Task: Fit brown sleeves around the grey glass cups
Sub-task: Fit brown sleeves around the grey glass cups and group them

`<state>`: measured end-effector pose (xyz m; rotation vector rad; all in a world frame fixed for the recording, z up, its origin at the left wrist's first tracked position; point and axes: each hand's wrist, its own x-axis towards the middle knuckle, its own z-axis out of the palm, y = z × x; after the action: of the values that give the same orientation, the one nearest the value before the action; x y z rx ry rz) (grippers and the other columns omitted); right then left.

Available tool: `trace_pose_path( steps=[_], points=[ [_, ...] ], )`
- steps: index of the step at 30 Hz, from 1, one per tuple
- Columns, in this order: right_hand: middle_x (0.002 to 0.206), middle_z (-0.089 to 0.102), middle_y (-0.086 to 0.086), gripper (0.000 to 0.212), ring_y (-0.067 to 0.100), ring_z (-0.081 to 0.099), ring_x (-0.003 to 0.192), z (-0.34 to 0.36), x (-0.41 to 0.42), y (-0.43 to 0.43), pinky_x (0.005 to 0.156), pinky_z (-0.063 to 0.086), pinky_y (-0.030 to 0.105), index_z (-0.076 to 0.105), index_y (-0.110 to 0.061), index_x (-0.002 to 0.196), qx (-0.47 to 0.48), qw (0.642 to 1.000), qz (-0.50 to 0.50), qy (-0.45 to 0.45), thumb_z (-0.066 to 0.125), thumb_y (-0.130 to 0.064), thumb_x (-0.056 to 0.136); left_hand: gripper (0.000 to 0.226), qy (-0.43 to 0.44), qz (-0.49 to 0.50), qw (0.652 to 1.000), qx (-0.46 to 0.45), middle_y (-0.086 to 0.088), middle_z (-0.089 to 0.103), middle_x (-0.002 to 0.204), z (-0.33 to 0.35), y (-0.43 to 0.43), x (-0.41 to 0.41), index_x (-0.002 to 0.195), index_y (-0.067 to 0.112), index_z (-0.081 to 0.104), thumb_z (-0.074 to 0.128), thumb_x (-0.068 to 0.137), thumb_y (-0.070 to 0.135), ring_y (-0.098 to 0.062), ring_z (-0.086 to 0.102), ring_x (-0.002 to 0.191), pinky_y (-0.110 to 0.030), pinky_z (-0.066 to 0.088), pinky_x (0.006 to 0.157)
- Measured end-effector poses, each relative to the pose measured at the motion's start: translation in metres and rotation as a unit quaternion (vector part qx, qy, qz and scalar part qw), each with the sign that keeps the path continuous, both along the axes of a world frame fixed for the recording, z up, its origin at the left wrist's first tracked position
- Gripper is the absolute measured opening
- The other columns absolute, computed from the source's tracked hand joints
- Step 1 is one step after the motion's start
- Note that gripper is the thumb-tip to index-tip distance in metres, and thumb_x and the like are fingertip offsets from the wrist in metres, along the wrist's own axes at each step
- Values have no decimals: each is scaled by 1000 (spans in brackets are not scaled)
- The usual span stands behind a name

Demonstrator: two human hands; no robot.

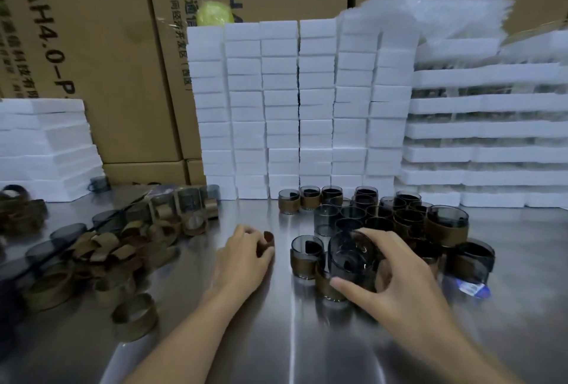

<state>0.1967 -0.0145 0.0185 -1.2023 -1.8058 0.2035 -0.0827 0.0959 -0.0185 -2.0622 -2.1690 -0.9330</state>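
Along the back of the steel worktop [292, 337], from 11 to 1 o'clock, I see a wall of stacked white foam blocks [301, 107]. Cardboard boxes [107, 61] rise behind it, and foam trays [485, 128] are stacked at 3 o'clock. At 9 o'clock a loose heap of brown sleeves [123, 248] sprawls over the worktop, and 1 stray ring [136, 317] lies nearer to me at 8 o'clock.

A crowd of grey cups [384, 214], some banded and some bare, fills the space at 12 to 2 o'clock from my right hand [396, 273], packed tight against it. 1 banded cup [305, 260] stands just beside the held one, at its 9 o'clock, between the 2 hands.

The right hand has thumb and fingers curled round a grey glass cup [350, 254], the thumb low on the near side and the fingers over the far rim. A brown band shows just under that cup; I cannot tell whether it belongs to this cup or another.

The left hand [246, 256] rests on the worktop at 9 o'clock from the cup, apart from it, fingers curled round a single brown sleeve [268, 240] that pokes out at its 2 o'clock side.
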Motion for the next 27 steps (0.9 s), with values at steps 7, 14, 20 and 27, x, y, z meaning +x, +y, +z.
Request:
trace_pose_path(
  steps=[7, 14, 20, 27],
  points=[
    [106, 74, -24, 64, 0, 75, 90, -10, 4, 8, 81, 62, 37, 54, -46, 119, -61, 987, 19, 147, 97, -45, 72, 37, -341, -47, 918, 196, 15, 63, 112, 7, -36, 31, 98, 42, 63, 88, 88, 17, 2, 63, 104, -12, 50, 81],
    [122, 72, -21, 64, 7, 74, 107, 0, 4, 5, 89, 60, 38, 51, -52, 136, -2, 972, 39, 231, 87, -29, 88, 55, -259, -285, 896, 220, 21, 67, 131, 29, -81, 89, 133, 40, 59, 86, 89, 20, -9, 63, 131, -21, 57, 96],
    [105, 74, -8, 51, 17, 70, 69, 6, 15, 11, 63, 61, 39, 60, -58, 125, -78, 945, 49, 313, 89, -36, 89, 67, -256, -286, 886, 260, 15, 60, 136, 26, -81, 87, 144, 28, 63, 89, 84, 14, -17, 62, 133, -29, 58, 103],
    [98, 78, -7, 84, 12, 66, 72, 8, 8, 8, 66, 55, 32, 64, -56, 123, -175, 901, 147, 369, 101, -68, 49, 61, -153, -340, 874, 312, 19, 57, 140, 25, -86, 92, 143, 30, 60, 84, 88, 27, -11, 60, 136, -19, 44, 112]
  ],
)
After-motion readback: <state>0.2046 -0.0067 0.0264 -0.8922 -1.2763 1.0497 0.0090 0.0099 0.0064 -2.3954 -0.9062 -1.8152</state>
